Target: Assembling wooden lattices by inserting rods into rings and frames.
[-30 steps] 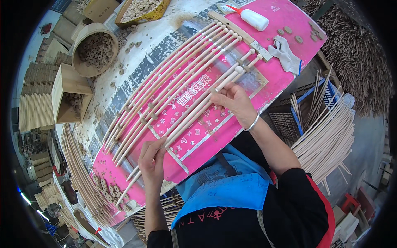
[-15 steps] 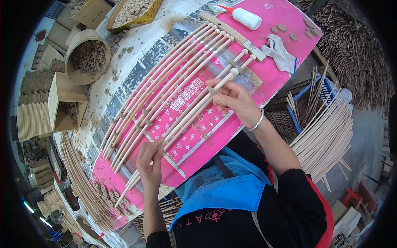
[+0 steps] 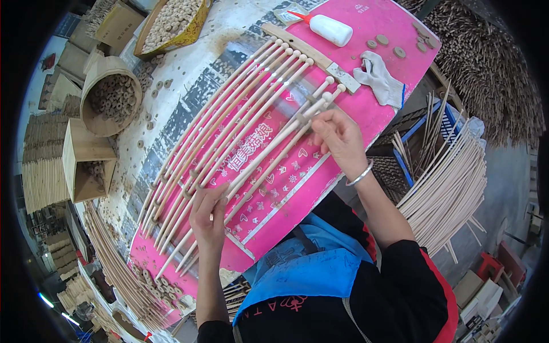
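Two hands (image 3: 337, 137) on sticks (image 3: 269, 146); basket (image 3: 106, 123) & tray (image 3: 189, 34) w/ beads.

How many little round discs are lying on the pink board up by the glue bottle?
5 discs: two side by side just right of the glue bottle, one above the white glove, two near the board's edge. More may be hidden.

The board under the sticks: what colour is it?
Bright pink board with pale printed motifs, seen in the head view.
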{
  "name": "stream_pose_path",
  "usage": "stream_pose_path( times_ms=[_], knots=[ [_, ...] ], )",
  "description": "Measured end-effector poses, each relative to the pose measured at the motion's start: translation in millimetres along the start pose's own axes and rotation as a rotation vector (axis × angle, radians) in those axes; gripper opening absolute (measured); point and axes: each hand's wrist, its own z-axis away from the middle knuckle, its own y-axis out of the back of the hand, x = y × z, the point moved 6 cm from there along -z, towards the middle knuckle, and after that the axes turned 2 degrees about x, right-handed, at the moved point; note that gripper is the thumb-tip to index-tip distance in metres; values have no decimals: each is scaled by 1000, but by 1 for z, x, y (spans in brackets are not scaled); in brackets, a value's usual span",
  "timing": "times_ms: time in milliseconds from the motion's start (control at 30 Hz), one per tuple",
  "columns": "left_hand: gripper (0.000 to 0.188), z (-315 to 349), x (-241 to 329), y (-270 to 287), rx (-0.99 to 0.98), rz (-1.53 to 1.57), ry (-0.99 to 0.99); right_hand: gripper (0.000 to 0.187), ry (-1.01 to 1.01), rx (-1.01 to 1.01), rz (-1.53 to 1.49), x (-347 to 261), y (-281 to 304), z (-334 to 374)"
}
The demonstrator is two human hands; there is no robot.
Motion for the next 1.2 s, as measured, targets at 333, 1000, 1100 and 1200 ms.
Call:
stream_pose_path(
  times_ms=[333, 1000, 1100, 1200],
  knots=[
    [22, -48, -15, -40, 3, -17, -5, 22, 44, 114, 48, -13, 42, -10],
    [25, -59, -4, -62, 0, -203, -92, 13, 704, -189, 971, -64, 31, -133],
    [25, -59, -6, -61, -6, -210, -97, 14, 573, -221, 992, -72, 34, -146],
    [25, -59, -8, -61, 5, -200, -107, 14, 595, -354, 1028, -65, 22, -143]
  ],
)
